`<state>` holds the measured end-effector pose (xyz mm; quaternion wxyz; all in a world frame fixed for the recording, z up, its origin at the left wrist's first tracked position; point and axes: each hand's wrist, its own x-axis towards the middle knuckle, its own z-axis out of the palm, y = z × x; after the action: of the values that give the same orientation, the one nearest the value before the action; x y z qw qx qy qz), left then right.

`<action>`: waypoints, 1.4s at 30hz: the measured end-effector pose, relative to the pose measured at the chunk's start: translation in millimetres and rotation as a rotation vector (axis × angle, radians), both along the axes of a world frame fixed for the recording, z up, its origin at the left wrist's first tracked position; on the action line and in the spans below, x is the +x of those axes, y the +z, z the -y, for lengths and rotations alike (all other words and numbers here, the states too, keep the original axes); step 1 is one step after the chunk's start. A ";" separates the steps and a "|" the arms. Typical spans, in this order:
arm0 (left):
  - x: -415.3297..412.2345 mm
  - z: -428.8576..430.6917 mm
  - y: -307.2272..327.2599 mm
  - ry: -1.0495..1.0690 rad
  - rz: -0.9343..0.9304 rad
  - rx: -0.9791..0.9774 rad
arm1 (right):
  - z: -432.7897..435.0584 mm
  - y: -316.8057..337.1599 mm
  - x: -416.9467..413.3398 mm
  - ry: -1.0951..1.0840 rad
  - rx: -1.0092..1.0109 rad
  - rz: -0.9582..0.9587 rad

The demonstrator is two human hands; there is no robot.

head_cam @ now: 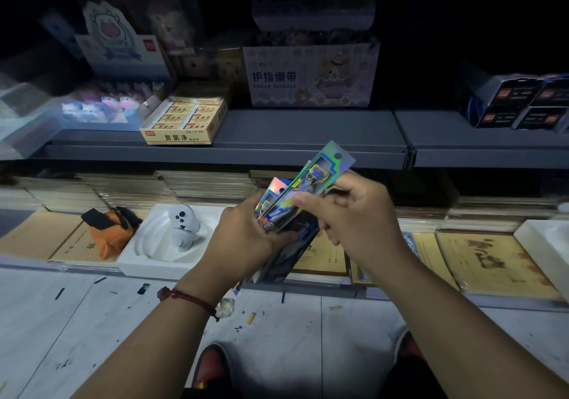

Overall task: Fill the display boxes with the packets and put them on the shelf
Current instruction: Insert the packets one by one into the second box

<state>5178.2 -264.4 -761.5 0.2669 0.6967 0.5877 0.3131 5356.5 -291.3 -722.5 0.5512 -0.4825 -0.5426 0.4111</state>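
Up on the shelf: open yellow box, erasers packed in two rows. Bandage box stands behind it, contents too dark to read. Lower down, a white tray holds a white controller. Packets: holographic bundle, held in the air before the shelf edge, in no box. Left hand curls round the bundle's lower part. Right hand pinches the tallest packet, thumb on its face, fingers curled behind.
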 end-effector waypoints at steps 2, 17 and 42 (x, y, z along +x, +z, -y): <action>-1.6 -1.0 0.9 0.006 0.037 -0.005 | -4.6 6.2 7.3 -0.055 -0.016 -0.133; -8.5 -1.1 2.2 -0.004 0.058 -0.018 | -15.3 8.9 42.4 -0.415 0.109 -0.313; -16.4 -1.8 5.4 0.007 -0.044 0.032 | -15.0 -19.0 22.3 -0.334 0.046 0.243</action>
<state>5161.8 -262.7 -756.1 0.2415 0.7055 0.5908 0.3081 5378.8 -276.3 -741.5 0.5530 -0.5991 -0.5268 0.2402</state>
